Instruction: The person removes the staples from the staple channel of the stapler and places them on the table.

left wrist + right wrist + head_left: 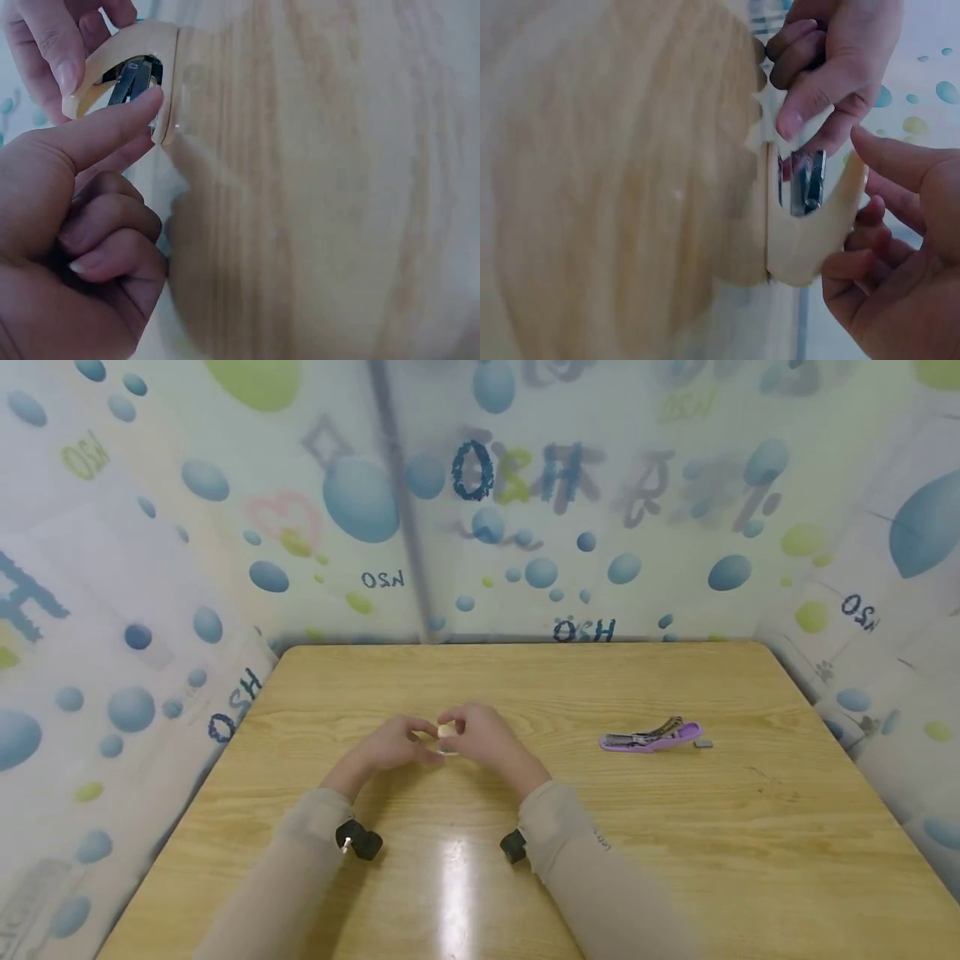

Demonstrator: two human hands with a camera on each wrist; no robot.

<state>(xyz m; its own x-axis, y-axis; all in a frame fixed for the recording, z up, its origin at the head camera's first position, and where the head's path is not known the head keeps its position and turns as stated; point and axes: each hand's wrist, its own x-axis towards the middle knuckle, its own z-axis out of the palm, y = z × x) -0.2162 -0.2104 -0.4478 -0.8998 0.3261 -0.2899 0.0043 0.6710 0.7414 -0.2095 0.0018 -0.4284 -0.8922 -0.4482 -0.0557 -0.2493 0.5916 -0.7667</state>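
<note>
Both hands meet over the left-middle of the table around a small cream stapler [447,730]. Its curved cream shell [154,39] and the metal parts [807,184] inside its gap show in the wrist views. My right hand [482,737] grips the shell, thumb near its raised tip and fingers on the other side. From the opposite end my left hand [393,744] pinches the stapler with thumb and index finger at the metal part, the other fingers curled in. Exactly where the left index fingertip touches is partly hidden.
An opened purple stapler [651,738] lies on the wooden table [675,843] to the right. Beside its end is a small grey piece [703,744], perhaps a strip of staples. Patterned walls [600,527] border the table at the back and sides.
</note>
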